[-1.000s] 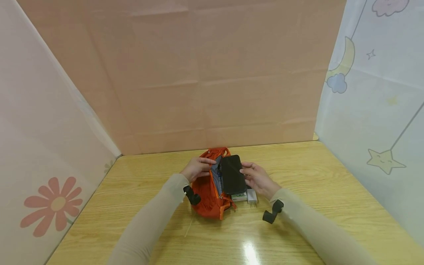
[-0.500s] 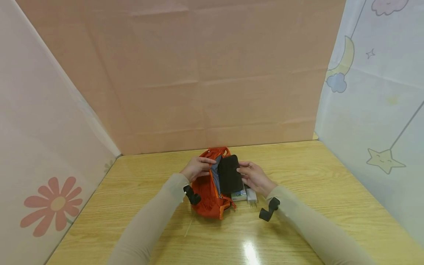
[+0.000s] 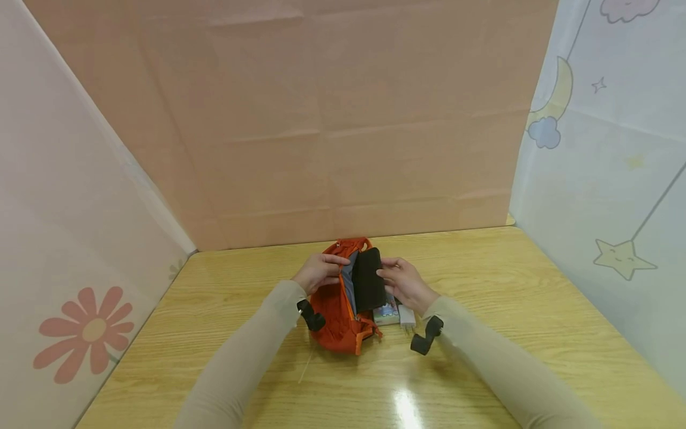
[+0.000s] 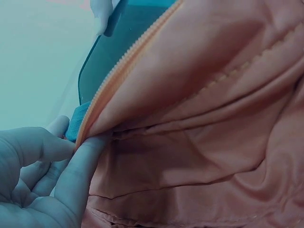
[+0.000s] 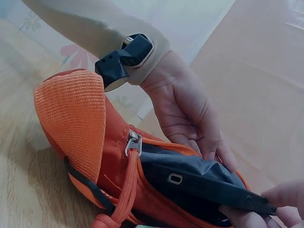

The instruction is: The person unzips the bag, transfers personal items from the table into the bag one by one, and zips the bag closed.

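An orange-red backpack (image 3: pixel 331 319), small in size, lies on the table with its zippered mouth open and grey lining showing. My left hand (image 3: pixel 318 272) pinches the zippered edge; in the left wrist view, thumb and fingers of that hand (image 4: pixel 52 175) grip the fabric beside the orange zipper (image 4: pixel 116 76). My right hand (image 3: pixel 406 281) holds a black phone (image 3: pixel 370 279) by its right side, tilted at the opening. From the right wrist view, the phone's edge (image 5: pixel 204 186) with its charging port lies within the opening, the right fingers (image 5: pixel 285 202) pinching its far end. The bag's contents are mostly hidden.
Just right of the bag lie a white plug charger (image 3: pixel 407 316) and a small printed packet (image 3: pixel 387 312), partly covered by the phone. An orange zipper cord (image 5: pixel 124 187) hangs at the bag's near end. A pink-brown sheet (image 3: pixel 321 149) walls the table's back.
My right hand has moved left with the phone, which has tilted more on edge toward the bag's opening. More of the packet shows. The left hand keeps its grip in the same place.
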Tool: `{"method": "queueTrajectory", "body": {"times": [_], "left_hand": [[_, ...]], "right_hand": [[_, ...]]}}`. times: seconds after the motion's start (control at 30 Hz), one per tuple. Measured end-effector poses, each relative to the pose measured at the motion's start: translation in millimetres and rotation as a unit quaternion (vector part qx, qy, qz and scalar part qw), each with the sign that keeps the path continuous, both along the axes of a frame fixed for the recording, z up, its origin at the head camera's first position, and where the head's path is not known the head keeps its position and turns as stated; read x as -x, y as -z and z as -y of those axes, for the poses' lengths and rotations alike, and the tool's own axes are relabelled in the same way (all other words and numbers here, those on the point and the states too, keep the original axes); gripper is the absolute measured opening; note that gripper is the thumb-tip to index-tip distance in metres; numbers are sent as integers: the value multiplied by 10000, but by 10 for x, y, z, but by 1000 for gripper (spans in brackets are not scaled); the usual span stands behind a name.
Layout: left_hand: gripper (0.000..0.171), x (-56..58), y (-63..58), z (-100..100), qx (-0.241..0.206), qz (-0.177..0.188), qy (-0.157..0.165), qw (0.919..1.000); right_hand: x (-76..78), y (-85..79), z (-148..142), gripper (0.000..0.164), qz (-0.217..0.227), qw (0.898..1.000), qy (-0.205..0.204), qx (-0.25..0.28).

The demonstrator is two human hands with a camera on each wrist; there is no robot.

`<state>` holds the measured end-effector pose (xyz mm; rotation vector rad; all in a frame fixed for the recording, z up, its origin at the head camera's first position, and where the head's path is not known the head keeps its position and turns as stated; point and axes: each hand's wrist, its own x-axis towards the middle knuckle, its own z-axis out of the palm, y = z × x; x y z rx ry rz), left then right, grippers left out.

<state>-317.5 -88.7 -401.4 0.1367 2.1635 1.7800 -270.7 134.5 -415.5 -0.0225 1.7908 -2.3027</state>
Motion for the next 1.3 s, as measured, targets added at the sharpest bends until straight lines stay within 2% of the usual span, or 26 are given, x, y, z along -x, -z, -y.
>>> {"method": "queueTrajectory", "body": {"times": [0.37, 0.6, 0.8, 0.97, 1.2, 1.3], "left_hand": [[28, 4, -12, -6, 28, 87, -62, 9999], [27, 12, -2, -17, 42, 39, -49, 10000], [26, 6, -4, -15, -10, 56, -21, 10000], [27, -32, -52, -18, -29, 80, 41, 10000], [28, -193, -255, -29, -1, 100, 196, 9998], [29, -192, -264, -24, -9, 169, 256, 9995]], "right_hand": [[62, 49, 99, 43, 106, 9999, 60, -50], [74, 85, 160, 39, 180, 9992, 248, -275], [76, 97, 179, 38, 93, 9995, 134, -259], [87, 97, 169, 40, 132, 9981, 66, -605], [73, 53, 141, 41, 101, 9904, -56, -1375], [66, 42, 135, 41, 99, 9890, -113, -1474]]}}
